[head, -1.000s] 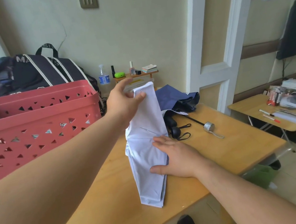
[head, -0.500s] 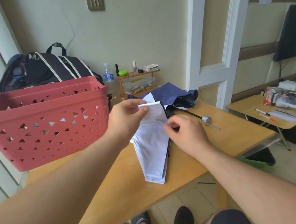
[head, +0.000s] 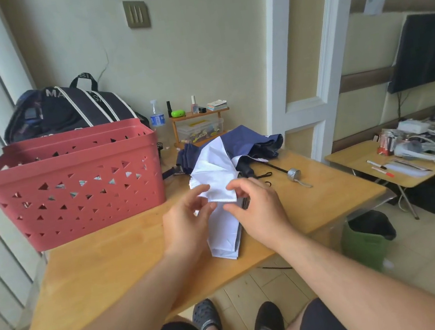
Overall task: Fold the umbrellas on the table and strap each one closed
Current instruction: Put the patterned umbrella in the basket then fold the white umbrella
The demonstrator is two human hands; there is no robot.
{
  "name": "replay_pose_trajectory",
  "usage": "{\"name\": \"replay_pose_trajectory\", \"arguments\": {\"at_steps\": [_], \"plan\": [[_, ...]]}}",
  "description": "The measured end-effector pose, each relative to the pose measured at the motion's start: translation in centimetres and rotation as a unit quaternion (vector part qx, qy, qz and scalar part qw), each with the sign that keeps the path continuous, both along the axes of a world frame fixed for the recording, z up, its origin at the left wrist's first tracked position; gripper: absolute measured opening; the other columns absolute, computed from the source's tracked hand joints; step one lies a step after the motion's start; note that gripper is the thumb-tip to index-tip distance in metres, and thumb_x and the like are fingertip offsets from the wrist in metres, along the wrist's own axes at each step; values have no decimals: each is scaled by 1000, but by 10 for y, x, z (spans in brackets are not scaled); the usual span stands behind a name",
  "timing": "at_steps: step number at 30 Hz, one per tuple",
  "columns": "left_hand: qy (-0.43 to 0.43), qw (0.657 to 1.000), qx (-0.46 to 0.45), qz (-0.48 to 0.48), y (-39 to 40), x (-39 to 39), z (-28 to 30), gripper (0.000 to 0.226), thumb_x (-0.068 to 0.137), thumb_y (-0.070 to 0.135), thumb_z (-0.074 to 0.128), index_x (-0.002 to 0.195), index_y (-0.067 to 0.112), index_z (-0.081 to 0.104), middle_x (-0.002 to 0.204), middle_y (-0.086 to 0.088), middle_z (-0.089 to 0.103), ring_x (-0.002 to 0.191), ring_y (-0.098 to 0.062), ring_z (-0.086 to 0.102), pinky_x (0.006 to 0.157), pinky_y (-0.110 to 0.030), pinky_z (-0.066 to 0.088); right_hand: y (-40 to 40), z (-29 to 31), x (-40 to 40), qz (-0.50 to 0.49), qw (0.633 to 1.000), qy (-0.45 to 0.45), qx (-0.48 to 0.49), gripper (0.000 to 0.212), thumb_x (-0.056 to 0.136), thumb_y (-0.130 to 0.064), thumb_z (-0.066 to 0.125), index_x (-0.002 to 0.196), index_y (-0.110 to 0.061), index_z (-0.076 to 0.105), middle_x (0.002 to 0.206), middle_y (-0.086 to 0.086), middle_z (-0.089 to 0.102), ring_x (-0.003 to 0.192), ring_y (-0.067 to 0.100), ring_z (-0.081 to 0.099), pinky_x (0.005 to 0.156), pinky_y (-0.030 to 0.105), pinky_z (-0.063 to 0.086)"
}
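White umbrella (head: pixel 218 189) at frame centre on wooden tabletop (head: pixel 108 265), long axis near edge to far, fanning wider toward navy umbrella (head: pixel 247 144). Left hand (head: pixel 188 221) and right hand (head: pixel 258 209), each grip pinching a canopy fold.

The umbrella (head: pixel 218 192) being handled was plain white, and the other umbrella (head: pixel 247 144) behind it was navy blue with a black shaft and a silver cap. The basket (head: pixel 75 189) was a dusty red with triangle cutouts all over, sitting on a honey-coloured wooden table (head: pixel 108 268). The bag (head: pixel 70 109) at the back was black with white stripes, and the bin (head: pixel 365 242) on the floor was green.
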State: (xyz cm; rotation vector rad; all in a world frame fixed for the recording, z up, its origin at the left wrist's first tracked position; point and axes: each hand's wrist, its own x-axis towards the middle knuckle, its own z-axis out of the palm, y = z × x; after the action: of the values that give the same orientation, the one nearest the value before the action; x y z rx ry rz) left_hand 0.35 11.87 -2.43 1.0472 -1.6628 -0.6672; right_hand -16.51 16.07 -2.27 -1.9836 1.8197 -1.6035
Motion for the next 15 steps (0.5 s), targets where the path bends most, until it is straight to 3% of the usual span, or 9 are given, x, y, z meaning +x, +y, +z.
{"name": "replay_pose_trajectory", "arguments": {"at_steps": [5, 9, 13, 15], "plan": [[-32, 999, -2, 17, 5, 1, -14, 34, 93, 20, 75, 114, 47, 72, 86, 24, 69, 84, 22, 58, 75, 3, 35, 6, -23, 11, -11, 992, -123, 36, 25, 83, -16, 83, 97, -34, 74, 91, -15, 71, 89, 8, 64, 82, 33, 56], [-60, 998, -7, 19, 10, 3, -18, 37, 97, 17, 69, 125, 41, 71, 93, 19, 69, 84, 6, 61, 77, 4, 34, 13, -26, 17, 21, 972, -224, 70, 27, 85, -11, 83, 94, -34, 74, 86, -10, 71, 74, 2, 61, 76, 22, 56], [-35, 999, 18, -23, 15, 6, -19, 42, 100, 13, 59, 124, 46, 68, 100, 22, 71, 86, 14, 61, 73, 1, 38, 17, -25, 16, 63, 947, -302, 89, 27, 83, -4, 84, 92, -28, 76, 92, 1, 76, 78, 9, 67, 80, 30, 61], [9, 997, 53, -58, 15, 5, -18, 33, 100, 22, 60, 119, 49, 68, 101, 17, 72, 87, 7, 63, 73, -9, 43, 21, -23, 14, 90, 933, -336, 96, 28, 82, 2, 83, 92, -23, 77, 90, 2, 77, 79, 12, 69, 78, 29, 61]]}}
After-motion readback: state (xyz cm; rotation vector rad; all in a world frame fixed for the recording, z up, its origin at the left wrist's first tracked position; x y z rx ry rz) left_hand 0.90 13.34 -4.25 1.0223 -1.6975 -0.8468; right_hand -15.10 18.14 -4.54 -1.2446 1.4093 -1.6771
